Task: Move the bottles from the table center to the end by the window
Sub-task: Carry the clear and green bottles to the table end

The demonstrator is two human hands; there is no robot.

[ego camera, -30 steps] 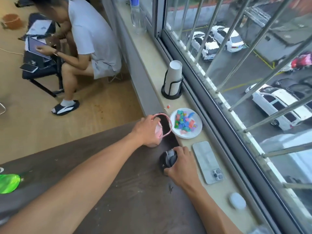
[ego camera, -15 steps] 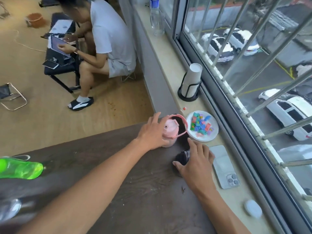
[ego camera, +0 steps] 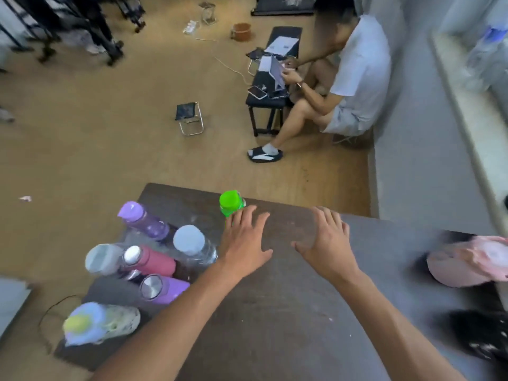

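Observation:
Several bottles stand grouped on the left part of the dark table (ego camera: 275,312): a green bottle (ego camera: 230,202) at the far edge, a purple bottle (ego camera: 143,220), a clear bottle with a white cap (ego camera: 192,243), a dark pink bottle (ego camera: 149,259), a lilac steel-lidded one (ego camera: 162,289). My left hand (ego camera: 243,240) hovers open just below the green bottle, fingertips close to it. My right hand (ego camera: 325,243) hangs open over bare tabletop. A pink bottle (ego camera: 467,261) and a black bottle (ego camera: 478,334) sit blurred at the right end by the window.
A person sits on a low seat (ego camera: 354,78) beyond the table beside a black bench (ego camera: 268,97). A small folding stool (ego camera: 189,118) stands on the wooden floor. The window sill (ego camera: 472,111) runs along the right. A pale floral bottle (ego camera: 96,323) stands at the table's near left.
Both hands have let go of the pink and black bottles by the window and moved left to the table's middle. The view has swung left with them.

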